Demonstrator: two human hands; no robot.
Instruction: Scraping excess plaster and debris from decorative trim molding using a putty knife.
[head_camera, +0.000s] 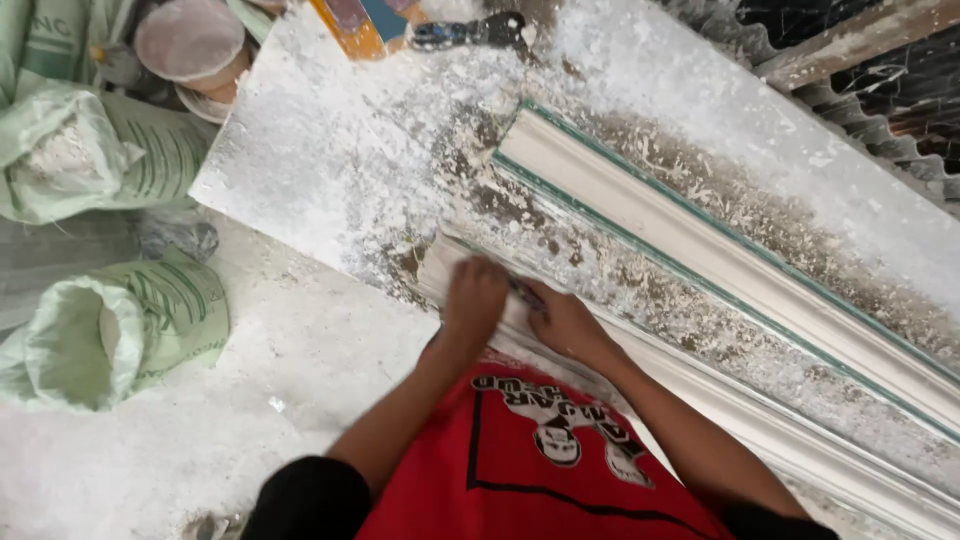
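- Both hands are pressing on the near plaster moulding (700, 385) at its end: my left hand (475, 295) is lying curled on it, my right hand (562, 320) is gripping what may be a small dark tool (525, 293).
- Bearing down too hard is risking a chipped edge; the dust-caked workbench (330, 140) could be letting the strip slide.

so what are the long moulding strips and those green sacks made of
The moulding strips look like cast plaster: matt white, with white powder and crumbs all around them. The green sacks seem to be woven plastic, thin and creased, with rolled-open tops.

Second white moulding with green edges (720, 250), green sacks of powder (110, 330), dusty bucket (190, 45), scraper (470, 32)
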